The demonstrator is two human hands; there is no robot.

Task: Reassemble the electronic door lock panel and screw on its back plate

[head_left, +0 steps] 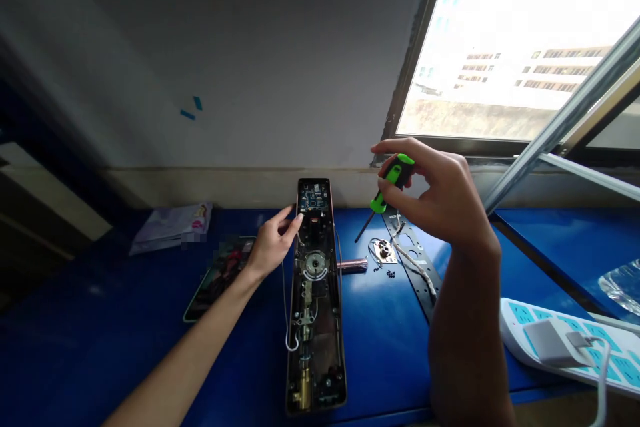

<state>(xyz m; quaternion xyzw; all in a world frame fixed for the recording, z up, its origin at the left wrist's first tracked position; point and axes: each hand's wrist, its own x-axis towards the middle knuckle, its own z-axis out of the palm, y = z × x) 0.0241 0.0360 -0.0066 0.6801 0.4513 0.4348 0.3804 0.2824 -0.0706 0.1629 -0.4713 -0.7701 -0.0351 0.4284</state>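
Note:
An opened electronic door lock lies lengthwise on the blue table, its inside facing up. A circuit board, a round metal part and a brass cylinder show within it. My left hand grips the lock's left edge near the top, thumb on the rim. Raised to the right of the lock, my right hand holds a green and black screwdriver, its shaft pointing down and left, away from the lock. Under it lie a small square part with wires, several tiny screws and a black perforated plate.
A lock handle sticks out on the lock's right. A phone and a tissue packet lie at left. A white power strip with a plugged-in charger is at right. A wall and window stand behind.

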